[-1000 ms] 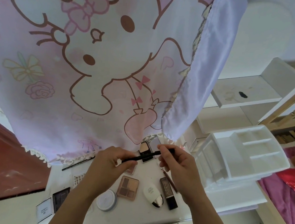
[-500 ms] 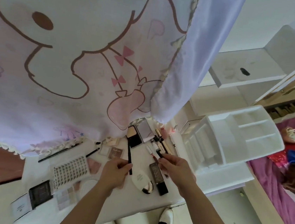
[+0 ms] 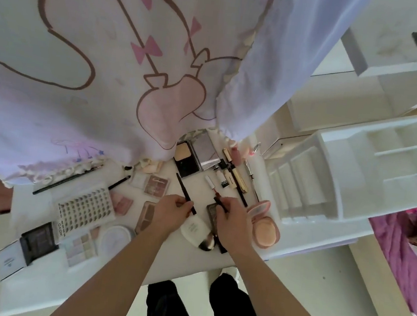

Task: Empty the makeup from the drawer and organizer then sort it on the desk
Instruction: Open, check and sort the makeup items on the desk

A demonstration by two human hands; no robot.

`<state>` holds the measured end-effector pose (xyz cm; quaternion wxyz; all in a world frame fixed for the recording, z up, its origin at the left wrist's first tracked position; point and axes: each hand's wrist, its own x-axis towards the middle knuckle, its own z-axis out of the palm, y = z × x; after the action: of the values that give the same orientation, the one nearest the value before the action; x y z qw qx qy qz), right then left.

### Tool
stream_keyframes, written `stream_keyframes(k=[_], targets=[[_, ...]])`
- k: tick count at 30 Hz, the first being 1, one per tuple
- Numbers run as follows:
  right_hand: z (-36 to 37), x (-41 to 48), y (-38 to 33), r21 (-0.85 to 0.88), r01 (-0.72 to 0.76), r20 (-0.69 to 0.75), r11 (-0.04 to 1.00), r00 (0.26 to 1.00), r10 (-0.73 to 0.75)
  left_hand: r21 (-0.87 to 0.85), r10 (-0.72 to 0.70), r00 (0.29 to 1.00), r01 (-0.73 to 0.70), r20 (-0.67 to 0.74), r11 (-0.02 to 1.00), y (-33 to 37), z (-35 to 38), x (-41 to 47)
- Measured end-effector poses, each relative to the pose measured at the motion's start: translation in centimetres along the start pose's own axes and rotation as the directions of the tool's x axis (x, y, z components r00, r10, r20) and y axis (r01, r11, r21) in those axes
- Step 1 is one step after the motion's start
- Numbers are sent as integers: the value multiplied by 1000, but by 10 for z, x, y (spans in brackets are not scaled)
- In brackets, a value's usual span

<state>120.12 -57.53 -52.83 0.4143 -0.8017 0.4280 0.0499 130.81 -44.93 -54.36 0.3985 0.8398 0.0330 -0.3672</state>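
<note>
Over the desk (image 3: 36,291), left hand (image 3: 169,214) pinches pencil (image 3: 183,186) — right hand (image 3: 233,223), stick (image 3: 219,202).

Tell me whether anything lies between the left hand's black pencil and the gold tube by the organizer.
Yes: a white-capped tube lies between the black pencil and the gold tube, and the right hand, holding its own stick, crowds that path.
</note>
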Motion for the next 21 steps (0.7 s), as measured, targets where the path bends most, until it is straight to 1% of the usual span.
stream_keyframes(k=[5,8,10,13,15,18,21], targets=[[4,6,-10,-103,44,-9,994,999,-45,62,-3,1000,2,10,998,1,1,3],[8,14,-19,-192,120,-39,974,991,-130,160,12,1000,-16,23,987,4,4,7],[11,22,-25,-217,158,-55,963,983,-174,218,8,1000,-12,17,976,4,5,9],[15,37,-35,-227,148,-17,962,988,-156,282,5,1000,-1,-14,959,4,8,11],[18,45,-40,-286,127,15,950,992,-128,328,19,999,-6,-36,945,5,10,11],[19,51,-40,-350,87,38,933,996,-78,328,28,997,-4,-70,945,5,14,12],[15,46,-33,-280,84,29,956,996,-79,324,49,997,-24,-68,946,2,16,13]])
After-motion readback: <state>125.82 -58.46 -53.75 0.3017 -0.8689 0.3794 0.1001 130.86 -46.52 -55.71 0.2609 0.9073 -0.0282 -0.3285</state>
